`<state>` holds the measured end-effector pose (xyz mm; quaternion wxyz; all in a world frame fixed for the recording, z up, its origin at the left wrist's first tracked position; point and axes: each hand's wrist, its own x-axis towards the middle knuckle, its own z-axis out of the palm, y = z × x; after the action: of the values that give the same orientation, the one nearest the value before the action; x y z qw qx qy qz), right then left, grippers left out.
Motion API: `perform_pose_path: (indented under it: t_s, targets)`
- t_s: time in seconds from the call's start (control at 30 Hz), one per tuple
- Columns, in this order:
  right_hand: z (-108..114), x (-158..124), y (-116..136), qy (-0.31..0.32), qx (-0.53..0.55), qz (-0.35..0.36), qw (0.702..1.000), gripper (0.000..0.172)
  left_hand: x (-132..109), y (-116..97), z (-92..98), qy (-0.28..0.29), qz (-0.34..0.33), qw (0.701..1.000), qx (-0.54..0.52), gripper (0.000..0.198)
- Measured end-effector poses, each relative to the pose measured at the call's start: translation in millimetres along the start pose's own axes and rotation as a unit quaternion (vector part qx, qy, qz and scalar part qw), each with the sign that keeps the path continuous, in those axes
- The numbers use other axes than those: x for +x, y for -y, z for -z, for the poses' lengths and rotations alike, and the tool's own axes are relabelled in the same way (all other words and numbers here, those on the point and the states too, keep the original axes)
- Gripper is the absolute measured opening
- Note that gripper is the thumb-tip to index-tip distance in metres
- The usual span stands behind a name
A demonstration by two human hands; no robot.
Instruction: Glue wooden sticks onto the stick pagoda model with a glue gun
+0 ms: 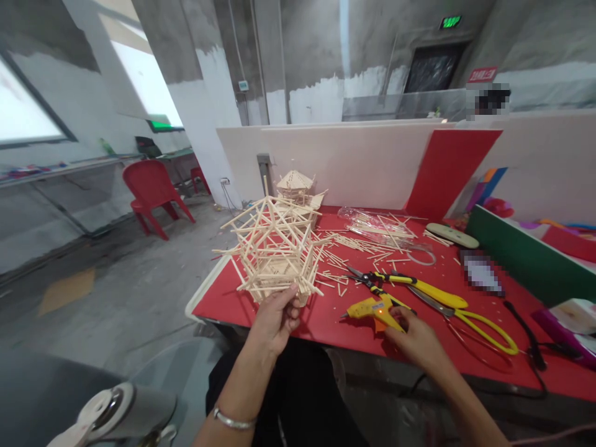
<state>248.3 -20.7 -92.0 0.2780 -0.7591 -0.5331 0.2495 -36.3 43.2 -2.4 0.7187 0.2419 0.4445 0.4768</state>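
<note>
A pavilion-like model of thin wooden sticks [272, 248] stands at the front left of the red table. My left hand [274, 320] grips its near lower edge, thumb on top and fingers curled. Over at the right, my right hand [414, 338] has its fingers closed on the handle of a yellow glue gun [365, 308], whose nozzle points left toward the model. Yellow-and-black pliers [370, 280] lie just behind the gun. Beside them are long-handled yellow shears [484, 329]. Loose sticks [358, 242] are scattered behind these tools.
A second stick model [295, 183] with a conical roof stands behind the first. Farther back lies a clear plastic bag [358, 217] of sticks. A green panel [531, 254] bounds the table's right side. A grey flask [135, 410] is at lower left, and a red chair [153, 186] stands beyond.
</note>
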Motion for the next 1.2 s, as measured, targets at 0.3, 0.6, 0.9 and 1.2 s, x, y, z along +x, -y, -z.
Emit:
perform_pose_path:
  t_s: [0.3,0.6,0.9,1.2]
  targets:
    - [14.8,-11.9,34.2,-0.028,0.135,0.037,0.99,0.045,0.4,-0.4,-0.3,-0.016,-0.021,0.999,0.026,0.032]
    - [36.2,-31.2,84.4,-0.02,0.211,0.09,0.973,0.036,4.4,-1.5,1.4,-0.015,-0.02,0.999,0.046,0.033]
    - [46.7,-32.3,113.0,-0.026,0.208,0.144,0.967,0.033,3.8,-1.4,-0.1,-0.015,-0.023,0.998,0.053,0.035]
    - [52.2,-26.1,136.1,-0.048,0.111,0.195,0.973,0.033,3.8,-2.3,-0.8,-0.019,-0.021,0.998,0.057,0.035]
